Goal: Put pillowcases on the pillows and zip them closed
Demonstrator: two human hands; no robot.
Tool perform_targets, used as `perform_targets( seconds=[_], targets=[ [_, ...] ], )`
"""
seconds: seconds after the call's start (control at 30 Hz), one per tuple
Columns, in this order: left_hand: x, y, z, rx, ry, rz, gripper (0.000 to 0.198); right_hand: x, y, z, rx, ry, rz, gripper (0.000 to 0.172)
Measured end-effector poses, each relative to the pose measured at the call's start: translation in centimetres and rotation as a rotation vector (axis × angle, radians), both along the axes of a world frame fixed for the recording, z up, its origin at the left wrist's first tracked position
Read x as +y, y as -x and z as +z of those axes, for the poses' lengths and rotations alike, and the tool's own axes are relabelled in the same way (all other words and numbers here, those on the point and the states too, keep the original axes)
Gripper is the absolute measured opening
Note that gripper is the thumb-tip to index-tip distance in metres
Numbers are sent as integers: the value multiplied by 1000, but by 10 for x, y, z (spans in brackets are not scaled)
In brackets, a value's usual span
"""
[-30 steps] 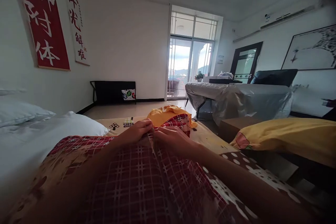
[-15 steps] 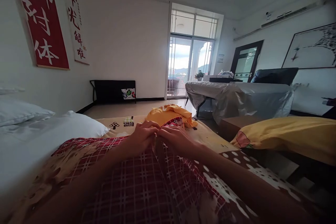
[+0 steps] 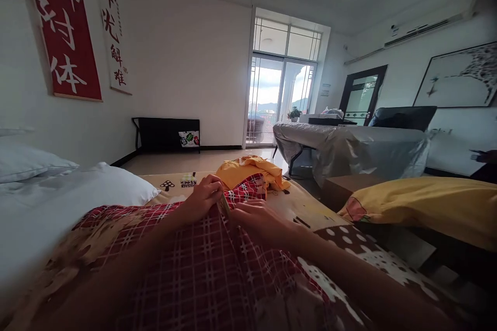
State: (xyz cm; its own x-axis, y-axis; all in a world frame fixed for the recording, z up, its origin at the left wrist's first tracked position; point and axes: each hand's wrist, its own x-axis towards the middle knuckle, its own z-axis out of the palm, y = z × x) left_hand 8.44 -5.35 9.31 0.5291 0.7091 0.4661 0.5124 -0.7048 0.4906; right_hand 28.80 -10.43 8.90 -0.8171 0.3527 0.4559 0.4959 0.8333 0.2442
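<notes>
A red plaid cloth (image 3: 202, 269) with a brown flowered border lies spread over the bed in front of me. My left hand (image 3: 202, 197) is closed, pinching a raised fold or seam of the cloth near its far end. My right hand (image 3: 258, 220) sits just right of the fold, fingers curled against the cloth and touching it. A crumpled yellow garment (image 3: 252, 170) lies right behind both hands.
A white pillow (image 3: 73, 191) lies on the left and a yellow pillow (image 3: 423, 201) on the right. Beyond the bed stand a plastic-covered table (image 3: 349, 145), a black bench (image 3: 166, 134) by the wall and a glass balcony door (image 3: 279, 98).
My left hand has pulled slightly back and left along the fold; my right hand has dropped lower and flatter on the cloth. The view shifted a little.
</notes>
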Motion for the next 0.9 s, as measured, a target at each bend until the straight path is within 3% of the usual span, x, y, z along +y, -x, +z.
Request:
perform_targets(
  seconds=[0.13, 0.23, 0.33, 0.5, 0.63, 0.77, 0.9],
  targets=[
    [-4, -4, -9, 91, -76, 159, 25, -3, -1, 0, -10, 3, -39, 17],
    [-18, -9, -11, 146, -124, 9, 30, -1, -1, 1, -22, -35, -66, 15],
    [-30, -11, -12, 177, -61, -150, 32, 1, -2, 0, -22, -37, -68, 21],
    [-30, -13, -14, 171, 31, -171, 35, 2, -2, -6, -54, -35, -109, 17],
    [-19, -11, -17, 169, -8, -110, 26, -2, -3, -13, -127, -27, -104, 12],
    [-8, -9, -24, 145, -21, 31, 23, -8, -5, -18, -223, 13, -84, 10],
    [-12, -15, -31, 174, -86, 177, 21, -7, -8, -18, -211, 30, -79, 9]
  ],
)
